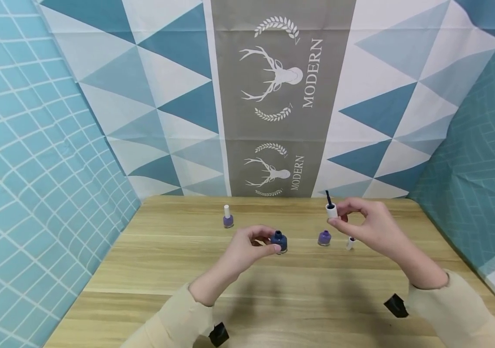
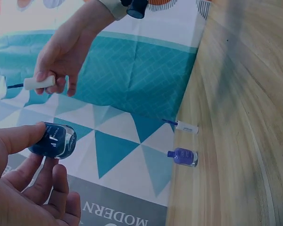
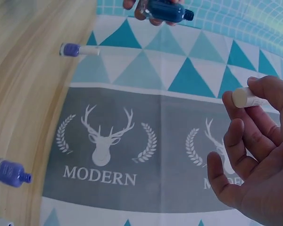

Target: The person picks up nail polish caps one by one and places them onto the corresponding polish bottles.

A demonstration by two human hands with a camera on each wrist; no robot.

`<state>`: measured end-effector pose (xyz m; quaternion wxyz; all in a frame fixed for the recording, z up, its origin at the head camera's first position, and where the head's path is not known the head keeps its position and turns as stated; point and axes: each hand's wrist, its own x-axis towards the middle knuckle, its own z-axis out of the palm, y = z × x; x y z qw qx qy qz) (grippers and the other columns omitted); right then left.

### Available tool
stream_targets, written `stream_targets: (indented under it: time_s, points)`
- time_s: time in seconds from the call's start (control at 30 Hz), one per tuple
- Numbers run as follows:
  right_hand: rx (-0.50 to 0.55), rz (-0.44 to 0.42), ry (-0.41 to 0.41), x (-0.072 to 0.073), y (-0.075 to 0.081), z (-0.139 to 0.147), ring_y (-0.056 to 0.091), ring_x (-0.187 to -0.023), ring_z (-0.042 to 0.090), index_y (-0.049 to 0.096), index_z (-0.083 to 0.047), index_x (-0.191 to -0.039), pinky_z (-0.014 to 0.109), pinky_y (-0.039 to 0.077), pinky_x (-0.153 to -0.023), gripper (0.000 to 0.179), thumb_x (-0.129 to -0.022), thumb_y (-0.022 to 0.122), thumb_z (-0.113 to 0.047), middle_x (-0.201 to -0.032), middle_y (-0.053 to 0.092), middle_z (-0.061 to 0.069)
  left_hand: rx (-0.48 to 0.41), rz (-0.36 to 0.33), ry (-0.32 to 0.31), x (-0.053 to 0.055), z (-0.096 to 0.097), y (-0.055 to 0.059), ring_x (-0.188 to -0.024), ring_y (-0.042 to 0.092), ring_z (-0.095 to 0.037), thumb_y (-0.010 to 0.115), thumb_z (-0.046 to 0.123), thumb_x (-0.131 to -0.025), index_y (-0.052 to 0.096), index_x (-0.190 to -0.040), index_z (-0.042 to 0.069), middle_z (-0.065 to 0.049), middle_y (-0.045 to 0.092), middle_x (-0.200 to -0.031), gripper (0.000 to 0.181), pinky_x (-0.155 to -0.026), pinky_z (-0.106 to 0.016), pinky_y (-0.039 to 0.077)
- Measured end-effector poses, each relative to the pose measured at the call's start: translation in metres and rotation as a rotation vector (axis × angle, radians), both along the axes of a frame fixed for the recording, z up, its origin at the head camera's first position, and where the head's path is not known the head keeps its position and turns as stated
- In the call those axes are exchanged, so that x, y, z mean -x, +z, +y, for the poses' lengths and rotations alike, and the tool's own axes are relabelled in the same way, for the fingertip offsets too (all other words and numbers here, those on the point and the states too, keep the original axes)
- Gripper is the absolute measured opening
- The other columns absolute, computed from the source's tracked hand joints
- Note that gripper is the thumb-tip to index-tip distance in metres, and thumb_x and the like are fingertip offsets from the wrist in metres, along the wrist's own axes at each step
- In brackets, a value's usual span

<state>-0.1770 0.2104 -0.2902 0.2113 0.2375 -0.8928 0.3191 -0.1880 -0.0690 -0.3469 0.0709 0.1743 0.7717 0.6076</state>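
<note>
My left hand holds an uncapped dark blue nail polish bottle between thumb and fingers, above the table. In the left wrist view the bottle lies sideways across the frame, gripped by its sides. My right hand pinches a white cap whose dark brush points upward. In the right wrist view the white cap sits between thumb and fingertips, its brush not visible. Cap and bottle are well apart, the cap to the right and higher in the head view.
An open purple nail polish bottle stands on the wooden table, with its white brush cap to its right. A capped purple nail polish bottle stands farther left. A patterned cloth rises behind the table.
</note>
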Motion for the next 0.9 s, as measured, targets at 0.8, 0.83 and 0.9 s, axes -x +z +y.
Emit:
stream_targets:
  time_s: [0.8, 0.83, 0.9]
  points:
    - [0.1, -0.123, 0.09, 0.004, -0.009, -0.02, 0.059, -0.078, 0.007, 0.065, -0.014, -0.1, 0.026, 0.047, -0.067, 0.023, -0.08, 0.076, -0.018, -0.083, 0.067, -0.007, 0.002, 0.063, 0.064, 0.005, 0.013, -0.031, -0.087, 0.057, -0.015, 0.076, 0.014, -0.079, 0.069, -0.105, 0.007, -0.006, 0.068, -0.095, 0.028, -0.073, -0.027, 0.046]
    - [0.101, -0.121, 0.091, 0.004, -0.009, -0.021, 0.059, -0.078, 0.007, 0.065, -0.015, -0.1, 0.026, 0.046, -0.067, 0.023, -0.08, 0.076, -0.018, -0.084, 0.066, -0.007, 0.01, 0.075, 0.068, 0.006, 0.013, -0.032, -0.087, 0.057, -0.016, 0.077, 0.015, -0.079, 0.069, -0.104, 0.007, -0.005, 0.068, -0.095, 0.028, -0.074, -0.028, 0.046]
    - [0.102, -0.115, 0.092, 0.005, -0.011, -0.022, 0.058, -0.077, 0.007, 0.065, -0.015, -0.099, 0.026, 0.047, -0.067, 0.022, -0.08, 0.076, -0.018, -0.084, 0.066, -0.007, 0.023, 0.102, 0.076, 0.006, 0.013, -0.034, -0.088, 0.058, -0.016, 0.077, 0.016, -0.078, 0.069, -0.103, 0.008, -0.005, 0.068, -0.094, 0.027, -0.075, -0.028, 0.046]
